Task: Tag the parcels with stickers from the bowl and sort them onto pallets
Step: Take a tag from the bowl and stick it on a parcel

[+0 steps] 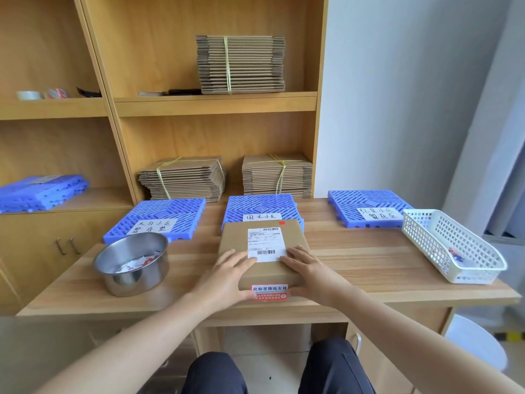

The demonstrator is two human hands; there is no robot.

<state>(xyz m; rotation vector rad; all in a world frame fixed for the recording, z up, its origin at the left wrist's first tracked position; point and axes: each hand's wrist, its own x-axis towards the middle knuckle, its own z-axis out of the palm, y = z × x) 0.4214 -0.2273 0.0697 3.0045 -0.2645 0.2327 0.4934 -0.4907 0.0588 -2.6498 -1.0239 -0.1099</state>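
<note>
We see both hands laid flat on top of the brown cardboard parcel [234,240], which lies on the light wooden table [355,265] right in front of the middle blue plastic grid pallet [261,206]. We cannot tell whether its far edge rests on that pallet. The left hand [227,277] has its fingers stretched out and spread, the tips touching the white shipping label [265,243]. The right hand [309,271] lies the same way, fingers straight, on the label's other side. Neither hand curls round anything. A red-and-white sticker [269,292] sits on the parcel's near face between the thumbs. The round steel bowl [132,280], with paper stickers [136,263] in it, stands to the left.
</note>
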